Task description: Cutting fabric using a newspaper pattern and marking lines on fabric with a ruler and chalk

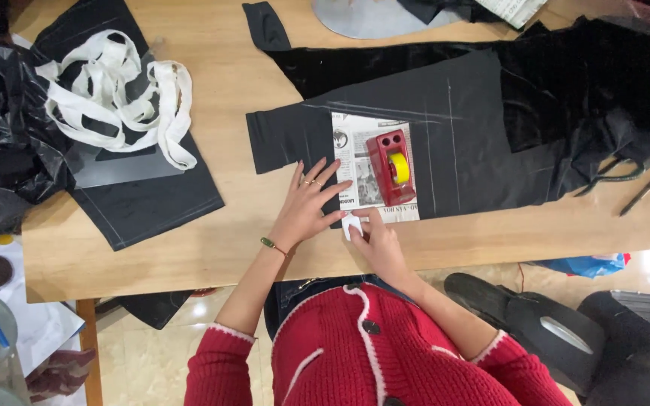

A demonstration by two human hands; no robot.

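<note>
A: What does the right hand [379, 242] hold?

B: A small white chalk [352, 225], pinched between thumb and fingers [371, 218]. It sits at the near edge of the black cloth [460, 135], just below the newspaper [355, 162], close to the counter's front edge.

A: And the hand's pose?

B: The wrist comes up from the body and bends left; the knuckles face upward, the fingers curled shut around the chalk.

A: The left hand [307, 209]?

B: Flat and palm down, fingers [323, 175] spread open and gripping nothing. The fingertips rest on the cloth and on the newspaper's left margin. The thumb points toward the chalk and nearly meets the right hand. There are rings on two fingers and a bracelet [272, 245] at the wrist; the forearm is bare, with a red sleeve [220, 361] pushed back.

A: What lies on the newspaper?

B: A red tape dispenser [390, 165] with a yellow roll, just beyond both hands.

A: Farther out?

B: The cloth bears pale chalk lines and runs right, where scissors [611, 174] lie on it, with a pen [642, 192] beside them. Well to the left, white strips [118, 94] are heaped on another dark cloth piece [144, 203]. All rest on the wooden counter [189, 256].
</note>
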